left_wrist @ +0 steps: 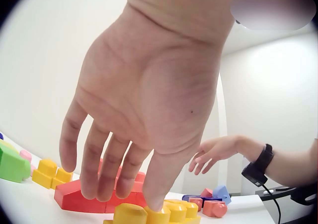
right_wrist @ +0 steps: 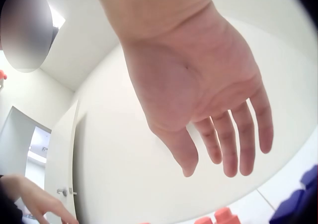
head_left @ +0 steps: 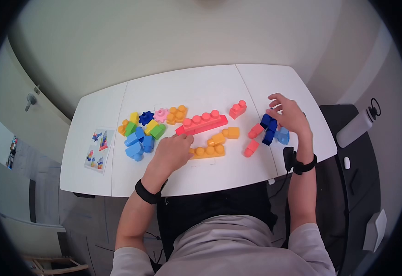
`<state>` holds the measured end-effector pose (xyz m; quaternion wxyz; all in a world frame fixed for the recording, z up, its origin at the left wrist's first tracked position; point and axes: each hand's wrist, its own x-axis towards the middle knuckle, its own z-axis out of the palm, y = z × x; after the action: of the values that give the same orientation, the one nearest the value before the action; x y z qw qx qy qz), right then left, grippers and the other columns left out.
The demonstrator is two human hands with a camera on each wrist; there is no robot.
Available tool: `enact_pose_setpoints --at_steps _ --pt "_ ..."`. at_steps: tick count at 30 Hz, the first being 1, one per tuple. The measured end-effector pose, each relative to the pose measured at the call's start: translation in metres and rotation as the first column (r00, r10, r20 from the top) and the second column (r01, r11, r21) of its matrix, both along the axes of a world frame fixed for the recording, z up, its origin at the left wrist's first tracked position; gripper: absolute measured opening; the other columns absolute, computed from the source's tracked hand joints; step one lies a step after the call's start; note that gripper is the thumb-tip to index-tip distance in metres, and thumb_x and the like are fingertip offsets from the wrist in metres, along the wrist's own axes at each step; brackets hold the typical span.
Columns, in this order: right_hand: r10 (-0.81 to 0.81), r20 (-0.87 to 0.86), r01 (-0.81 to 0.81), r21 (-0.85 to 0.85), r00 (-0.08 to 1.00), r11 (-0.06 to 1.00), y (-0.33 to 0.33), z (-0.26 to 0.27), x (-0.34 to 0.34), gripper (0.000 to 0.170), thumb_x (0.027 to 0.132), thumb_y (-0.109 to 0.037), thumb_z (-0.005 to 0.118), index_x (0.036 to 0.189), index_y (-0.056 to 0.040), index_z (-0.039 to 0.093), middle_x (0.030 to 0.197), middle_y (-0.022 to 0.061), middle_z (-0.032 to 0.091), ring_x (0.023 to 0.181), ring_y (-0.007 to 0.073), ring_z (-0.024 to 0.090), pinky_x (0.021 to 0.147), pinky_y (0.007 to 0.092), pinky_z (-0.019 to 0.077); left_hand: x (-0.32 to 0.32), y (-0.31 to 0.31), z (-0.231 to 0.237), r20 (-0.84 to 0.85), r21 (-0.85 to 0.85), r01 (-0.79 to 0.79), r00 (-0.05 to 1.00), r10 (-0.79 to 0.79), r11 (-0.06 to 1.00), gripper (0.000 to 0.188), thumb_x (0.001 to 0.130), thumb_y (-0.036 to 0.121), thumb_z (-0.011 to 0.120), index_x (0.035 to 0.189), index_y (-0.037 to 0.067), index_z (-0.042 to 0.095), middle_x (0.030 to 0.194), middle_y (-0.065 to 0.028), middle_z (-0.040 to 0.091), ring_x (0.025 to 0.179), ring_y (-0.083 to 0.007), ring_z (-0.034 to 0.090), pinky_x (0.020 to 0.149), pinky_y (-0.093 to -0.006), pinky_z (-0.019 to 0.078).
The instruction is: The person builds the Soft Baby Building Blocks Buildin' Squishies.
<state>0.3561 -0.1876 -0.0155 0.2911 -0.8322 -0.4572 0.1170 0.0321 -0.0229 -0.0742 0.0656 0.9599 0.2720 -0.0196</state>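
Note:
My left hand [head_left: 172, 152] is over the middle of the table, fingers extended downward. In the left wrist view its thumb tip overlaps a long yellow-orange studded block [left_wrist: 188, 211], and the other fingertips come down in front of a long red block [left_wrist: 74, 196]. Neither block is gripped. On the right, my right hand [head_left: 292, 117] hovers with spread, relaxed fingers above dark blue blocks [head_left: 270, 133]. Nothing lies in its palm in the right wrist view. A light blue block [head_left: 282, 135] and coral-red blocks [head_left: 251, 147] sit beside the dark blue ones.
Left of centre lie light blue blocks [head_left: 135, 148], green and yellow blocks, a dark blue gear [head_left: 146, 117] and a pink gear [head_left: 161, 115]. A picture sheet [head_left: 99, 152] lies at the table's left. A white bottle [head_left: 355, 131] stands on the dark side surface.

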Motion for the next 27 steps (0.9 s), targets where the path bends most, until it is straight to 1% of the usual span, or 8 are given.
enact_pose_setpoints --at_steps 2,10,14,16,20,22,23,27 --pt "0.011 0.013 -0.011 0.022 1.000 1.000 -0.009 0.002 0.010 0.044 0.093 -0.022 0.076 0.131 -0.0035 0.063 0.114 0.0159 0.074 0.089 0.0253 0.075 0.060 0.0324 0.0586 0.001 -0.001 0.001 -0.006 -0.013 0.003 1.000 -0.003 1.000 0.038 0.087 0.025 0.079 0.119 0.008 0.067 0.111 -0.0117 0.074 0.106 -0.0314 0.070 0.089 -0.0434 0.0565" --pt "-0.026 0.139 0.048 -0.159 0.990 0.986 -0.029 -0.005 0.036 0.049 0.091 -0.026 0.078 0.133 -0.0049 0.063 0.120 0.0171 0.074 0.087 0.0259 0.077 0.080 0.0377 0.0598 0.000 -0.004 0.000 -0.021 -0.045 0.019 1.000 -0.020 0.999 0.037 0.090 0.026 0.077 0.121 0.009 0.066 0.116 -0.0117 0.073 0.109 -0.0317 0.070 0.090 -0.0440 0.0563" --pt "0.016 -0.001 -0.016 -0.171 1.000 0.985 -0.015 -0.007 0.020 0.051 0.090 -0.026 0.078 0.134 -0.0049 0.063 0.118 0.0171 0.075 0.096 0.0297 0.075 0.083 0.0385 0.0598 0.000 -0.006 0.001 -0.026 -0.071 0.020 0.999 -0.022 0.997 0.039 0.090 0.028 0.077 0.122 0.008 0.066 0.116 -0.0124 0.071 0.112 -0.0312 0.068 0.092 -0.0436 0.0553" --pt "0.179 0.131 -0.148 -0.216 0.975 0.965 -0.001 -0.010 -0.001 0.050 0.092 -0.022 0.076 0.136 -0.0042 0.062 0.123 0.0165 0.072 0.106 0.0328 0.072 0.092 0.0397 0.0566 0.001 -0.008 0.003 -0.057 -0.099 0.003 0.998 -0.009 0.995 0.040 0.092 0.028 0.076 0.125 0.009 0.065 0.122 -0.0124 0.071 0.115 -0.0309 0.067 0.094 -0.0437 0.0545" --pt "0.352 0.077 -0.326 -0.239 0.933 0.915 0.020 -0.040 -0.043 0.052 0.091 -0.021 0.076 0.137 -0.0037 0.062 0.134 0.0171 0.066 0.122 0.0335 0.064 0.104 0.0396 0.0512 0.000 -0.008 0.002 -0.098 -0.122 0.018 0.995 -0.030 0.992 0.043 0.092 0.030 0.075 0.128 0.009 0.064 0.122 -0.0122 0.070 0.118 -0.0310 0.066 0.096 -0.0436 0.0540" --pt "0.509 0.065 -0.462 -0.335 0.858 0.821 0.026 -0.050 -0.058 0.052 0.091 -0.020 0.076 0.138 -0.0032 0.061 0.143 0.0161 0.060 0.135 0.0317 0.054 0.113 0.0396 0.0450 0.000 -0.008 -0.002 -0.098 -0.121 0.021 0.995 -0.033 0.992 0.044 0.092 0.031 0.074 0.129 0.009 0.063 0.122 -0.0121 0.070 0.118 -0.0312 0.065 0.096 -0.0437 0.0540" --pt "0.484 0.156 -0.430 -0.284 0.861 0.857 0.029 -0.064 -0.063 0.046 0.091 -0.020 0.076 0.133 -0.0049 0.064 0.139 0.0104 0.063 0.135 0.0283 0.054 0.108 0.0415 0.0503 0.000 -0.009 -0.005 -0.109 -0.111 0.024 0.993 -0.036 0.994 0.045 0.092 0.030 0.074 0.129 0.009 0.063 0.122 -0.0120 0.070 0.118 -0.0313 0.065 0.097 -0.0438 0.0540" --pt "0.473 0.187 -0.398 -0.330 0.861 0.856 0.037 -0.071 -0.069 0.037 0.090 -0.019 0.076 0.123 -0.0053 0.066 0.131 0.0077 0.066 0.129 0.0272 0.057 0.102 0.0419 0.0533 0.003 -0.011 -0.009 -0.120 -0.102 0.034 0.992 -0.046 0.994 0.045 0.091 0.029 0.075 0.128 0.008 0.063 0.122 -0.0120 0.069 0.118 -0.0318 0.065 0.097 -0.0441 0.0545"
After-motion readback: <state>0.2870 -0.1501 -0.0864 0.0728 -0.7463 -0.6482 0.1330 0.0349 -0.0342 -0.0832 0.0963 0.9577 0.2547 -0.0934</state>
